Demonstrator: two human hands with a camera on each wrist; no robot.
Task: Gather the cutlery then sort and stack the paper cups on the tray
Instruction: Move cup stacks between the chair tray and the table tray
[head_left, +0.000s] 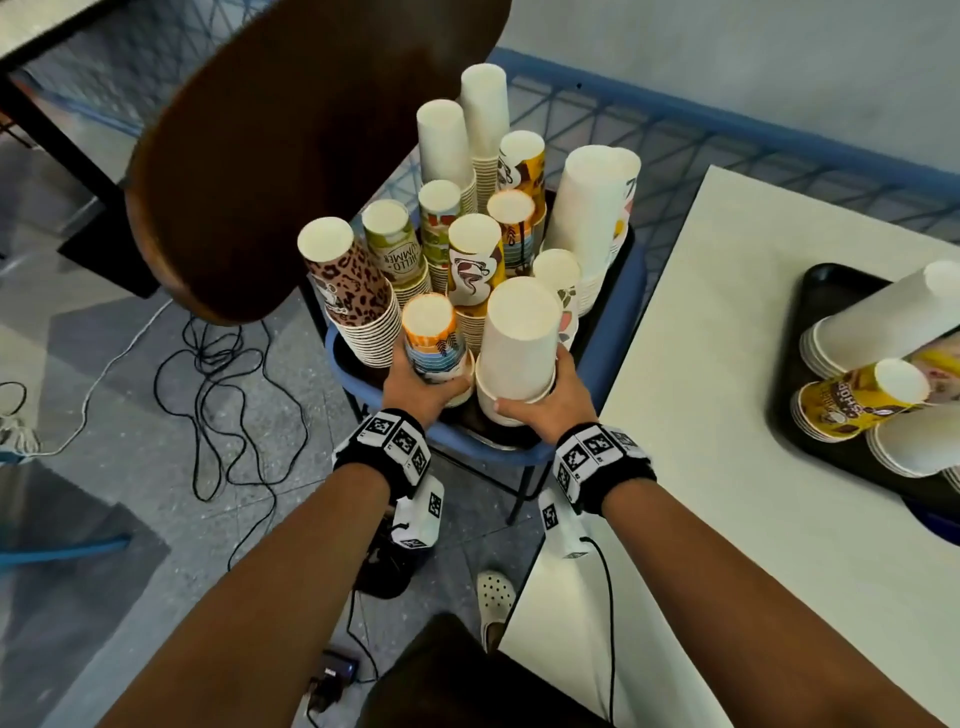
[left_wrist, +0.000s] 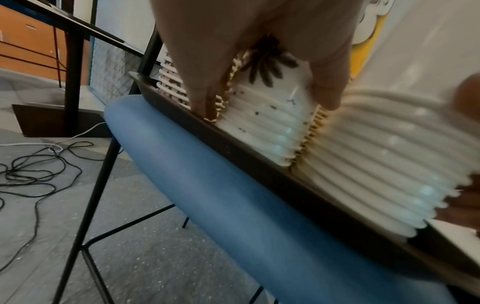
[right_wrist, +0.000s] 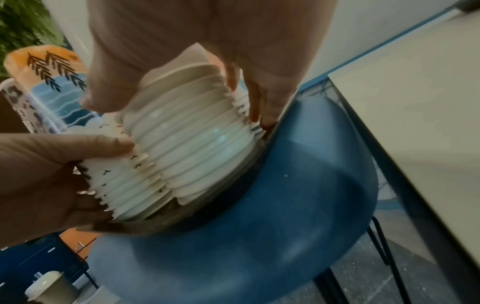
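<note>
Several stacks of upside-down paper cups stand on a dark tray (head_left: 621, 291) set on a blue chair seat (head_left: 618, 332). My left hand (head_left: 423, 382) grips the base of the sunset-print cup stack (head_left: 434, 338), whose ribbed rims (left_wrist: 262, 125) show in the left wrist view. My right hand (head_left: 545, 402) grips the plain white cup stack (head_left: 519, 338) at its lower rims (right_wrist: 197, 139). Both stacks sit at the tray's near edge (left_wrist: 233, 144). No cutlery is in view.
A white table (head_left: 753, 415) on the right carries a second dark tray (head_left: 810, 291) with toppled white and yellow cup stacks (head_left: 862, 400). The brown chair back (head_left: 285, 156) rises at the left. Black cables (head_left: 218, 384) lie on the floor.
</note>
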